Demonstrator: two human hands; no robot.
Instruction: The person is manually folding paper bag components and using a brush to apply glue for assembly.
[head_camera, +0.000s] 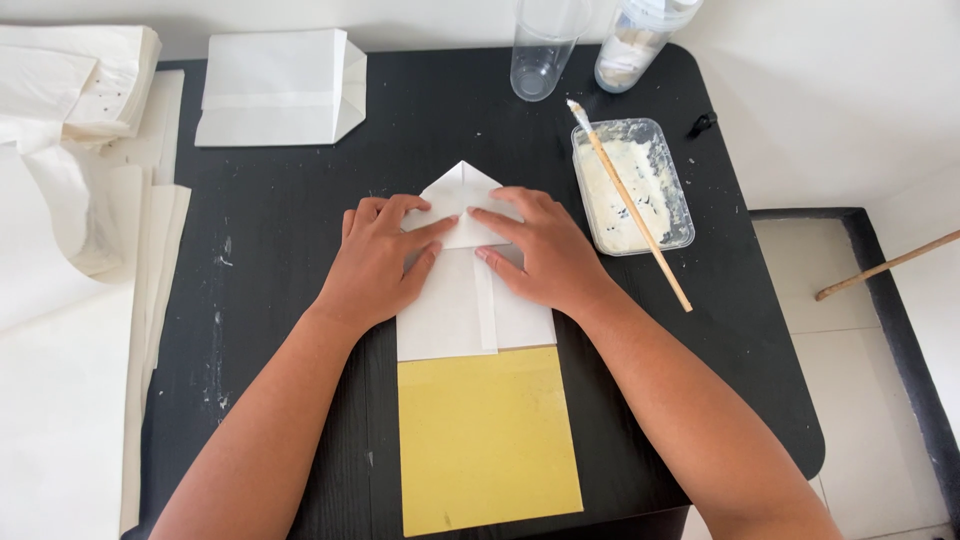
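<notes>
White folded paper bag (470, 300), one, lies under left hand (380, 262) and right hand (540, 255), both pressing flat.

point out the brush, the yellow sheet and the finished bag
brush (636, 206), head view, middle of its wooden handle
yellow sheet (487, 440), head view, its centre
finished bag (270, 88), head view, its flat front

1 head-worn camera, looking steeply down and forward over the person's forearms, close above the black worktop (300, 250), near edge at the bottom of the frame, far edge and wall at top, floor visible at right, no 2nd view
</notes>
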